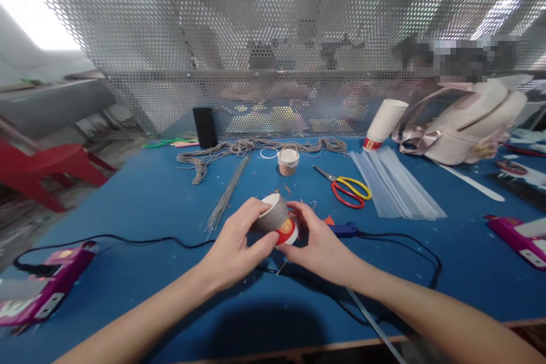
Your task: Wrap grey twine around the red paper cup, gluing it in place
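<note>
A paper cup (273, 213) wrapped in grey cord, with a red printed band and white rim at its lower end, is tilted between both hands near the middle of the table. My left hand (239, 239) grips its left side, fingers over the top and thumb on the red band. My right hand (313, 239) holds the lower right end between thumb and fingers. Just right of the hands lies a blue-handled tool (343, 230) with a black cable. Scissors (347, 187) with red and yellow handles rest behind it. A small cup (288, 162) stands farther back.
Grey cords (251, 145) and thin wires (228, 196) lie behind. Clear strips (394, 185), stacked cups (385, 123) and a pale backpack (469, 122) sit right. Purple power strips (63, 276) are at both sides. A black phone (205, 127) leans against the perforated metal screen (170, 40).
</note>
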A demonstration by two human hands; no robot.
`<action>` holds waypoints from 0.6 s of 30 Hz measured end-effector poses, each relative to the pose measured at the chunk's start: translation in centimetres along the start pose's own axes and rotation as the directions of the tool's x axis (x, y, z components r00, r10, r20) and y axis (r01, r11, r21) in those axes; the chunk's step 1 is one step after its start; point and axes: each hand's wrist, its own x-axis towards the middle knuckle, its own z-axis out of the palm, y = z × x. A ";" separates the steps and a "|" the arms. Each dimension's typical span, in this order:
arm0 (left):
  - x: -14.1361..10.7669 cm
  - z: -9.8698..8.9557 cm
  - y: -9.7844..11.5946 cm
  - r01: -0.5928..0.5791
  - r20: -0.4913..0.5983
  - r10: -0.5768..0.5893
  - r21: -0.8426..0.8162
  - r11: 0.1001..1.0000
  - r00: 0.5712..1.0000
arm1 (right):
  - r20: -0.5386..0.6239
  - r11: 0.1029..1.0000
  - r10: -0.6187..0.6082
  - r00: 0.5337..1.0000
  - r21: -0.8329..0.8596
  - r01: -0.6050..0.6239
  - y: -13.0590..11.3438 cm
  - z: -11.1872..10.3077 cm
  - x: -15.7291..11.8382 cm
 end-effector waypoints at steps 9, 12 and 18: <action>7.9 -6.1 -7.4 0.153 -0.319 -0.023 0.391 0.908 0.947 | -0.028 0.998 0.029 0.999 0.064 -0.027 -0.1 -0.2 -0.7; 12.2 -8.0 -11.4 0.382 -0.458 -0.146 0.481 0.789 0.877 | -0.033 0.998 0.030 0.999 0.061 -0.028 0.2 0.0 -0.7; 17.1 -10.5 -16.6 0.554 -0.530 -0.286 0.461 0.693 0.798 | -0.031 0.997 0.029 0.999 0.077 -0.026 0.7 0.1 -0.9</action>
